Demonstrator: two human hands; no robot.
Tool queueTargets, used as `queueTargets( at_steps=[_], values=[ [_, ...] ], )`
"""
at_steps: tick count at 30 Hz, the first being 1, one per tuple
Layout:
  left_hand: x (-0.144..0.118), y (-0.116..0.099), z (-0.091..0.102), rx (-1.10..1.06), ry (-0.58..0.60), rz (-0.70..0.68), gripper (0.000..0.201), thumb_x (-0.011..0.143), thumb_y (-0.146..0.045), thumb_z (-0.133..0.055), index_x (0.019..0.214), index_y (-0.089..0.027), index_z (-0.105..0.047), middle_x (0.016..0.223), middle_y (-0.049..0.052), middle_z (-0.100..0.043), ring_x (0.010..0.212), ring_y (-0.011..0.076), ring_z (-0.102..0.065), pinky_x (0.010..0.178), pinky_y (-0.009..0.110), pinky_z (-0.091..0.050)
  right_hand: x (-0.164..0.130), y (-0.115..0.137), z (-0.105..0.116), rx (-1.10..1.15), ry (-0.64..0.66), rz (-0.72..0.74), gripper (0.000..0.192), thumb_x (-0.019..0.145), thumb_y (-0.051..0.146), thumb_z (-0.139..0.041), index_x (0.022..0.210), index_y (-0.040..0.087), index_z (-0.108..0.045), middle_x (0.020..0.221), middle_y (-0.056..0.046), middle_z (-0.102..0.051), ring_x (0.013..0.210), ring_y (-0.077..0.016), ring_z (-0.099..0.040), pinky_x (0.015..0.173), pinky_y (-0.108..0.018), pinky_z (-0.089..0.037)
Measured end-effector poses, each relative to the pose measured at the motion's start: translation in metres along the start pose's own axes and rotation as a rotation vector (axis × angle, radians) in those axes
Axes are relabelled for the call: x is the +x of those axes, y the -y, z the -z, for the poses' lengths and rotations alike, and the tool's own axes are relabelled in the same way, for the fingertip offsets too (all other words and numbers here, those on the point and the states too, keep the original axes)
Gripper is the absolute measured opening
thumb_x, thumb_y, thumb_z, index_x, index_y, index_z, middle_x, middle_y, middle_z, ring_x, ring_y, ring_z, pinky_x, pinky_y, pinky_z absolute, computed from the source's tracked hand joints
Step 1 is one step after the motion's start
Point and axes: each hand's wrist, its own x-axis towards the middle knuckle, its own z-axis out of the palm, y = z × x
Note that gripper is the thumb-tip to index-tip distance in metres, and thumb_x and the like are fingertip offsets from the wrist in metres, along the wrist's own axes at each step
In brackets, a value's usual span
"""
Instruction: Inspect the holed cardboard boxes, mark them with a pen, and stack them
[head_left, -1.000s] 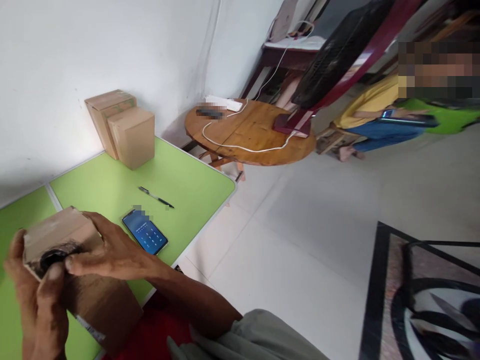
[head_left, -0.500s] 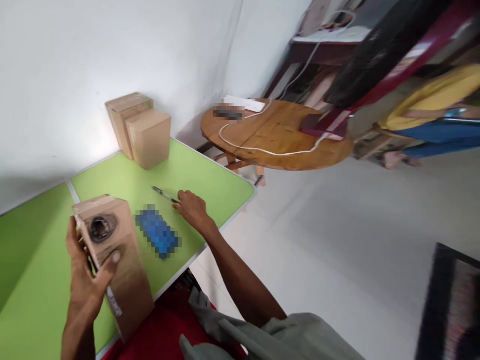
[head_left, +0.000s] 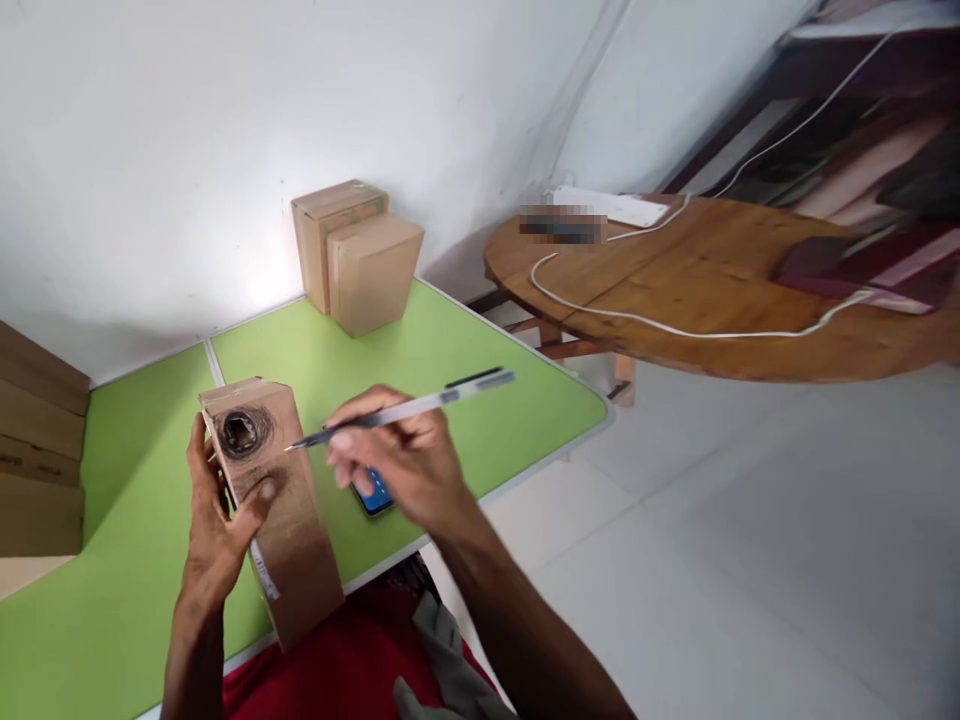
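My left hand (head_left: pixel 221 525) grips a tall cardboard box (head_left: pixel 304 550) from its left side, thumb across the front face and fingers behind the edge. Near the top of that face is a hole (head_left: pixel 240 431) ringed with dark scribbled ink, with a fainter smudge below it. In my right hand (head_left: pixel 409 460) is a pen (head_left: pixel 412 407), pinched between thumb and fingers. Its tip points left, close to the box's right edge; I cannot tell whether it touches. Behind my right hand a phone (head_left: pixel 375 492) lies on the green table, partly hidden.
Two cardboard boxes (head_left: pixel 375 280) stand against the wall at the back of the green table (head_left: pixel 480 410). More cardboard boxes (head_left: pixel 41 450) are stacked at the left. A round wooden table (head_left: pixel 675 290) on the right bears a white cable (head_left: pixel 660 322) and a white power strip (head_left: pixel 611 205).
My right hand has lifted the pen off the green table and brought it left beside the box. The view has turned left. My left hand keeps its hold on the box.
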Motion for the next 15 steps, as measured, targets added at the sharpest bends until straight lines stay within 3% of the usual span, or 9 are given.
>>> queueTargets(
  at_steps=[3, 5, 8, 15],
  values=[
    [-0.003, -0.001, -0.001, -0.018, -0.024, -0.01, 0.131, 0.077, -0.069, -0.093, 0.182, -0.03, -0.027, 0.175, 0.022, -0.051, 0.155, 0.0439, -0.06, 0.115, 0.055, -0.062, -0.005, -0.011, -0.042, 0.105, 0.089, 0.03, 0.034, 0.102, 0.055, -0.084, 0.115, 0.023, -0.078, 0.091, -0.005, -0.082, 0.067, -0.0162, -0.075, 0.049, -0.025, -0.053],
    [-0.007, -0.004, -0.002, -0.024, -0.03, -0.019, 0.126, 0.079, -0.067, -0.093, 0.18, -0.027, -0.029, 0.177, 0.022, -0.049, 0.152, 0.0426, -0.062, 0.116, 0.054, -0.062, -0.005, -0.021, -0.055, 0.102, 0.083, 0.064, 0.036, 0.105, 0.055, -0.082, 0.121, 0.023, -0.078, 0.094, -0.006, -0.082, 0.069, -0.0156, -0.073, 0.054, -0.026, -0.055],
    [-0.011, -0.008, -0.003, -0.03, -0.014, -0.018, 0.129, 0.079, -0.064, -0.093, 0.18, -0.025, -0.023, 0.181, 0.024, -0.042, 0.152, 0.0404, -0.062, 0.118, 0.051, -0.06, -0.003, -0.03, -0.059, 0.094, 0.07, 0.092, 0.032, 0.108, 0.053, -0.08, 0.119, 0.023, -0.078, 0.09, -0.004, -0.081, 0.069, -0.0148, -0.072, 0.057, -0.026, -0.056],
    [-0.011, -0.002, 0.001, -0.075, -0.027, -0.009, 0.131, 0.075, -0.061, -0.095, 0.179, -0.025, -0.024, 0.177, 0.024, -0.045, 0.153, 0.0411, -0.061, 0.117, 0.051, -0.062, -0.004, -0.022, -0.057, -0.064, 0.053, 0.125, 0.023, 0.107, 0.045, -0.079, 0.111, 0.022, -0.078, 0.083, -0.001, -0.074, 0.07, -0.0161, -0.071, 0.06, -0.027, -0.056]
  ],
)
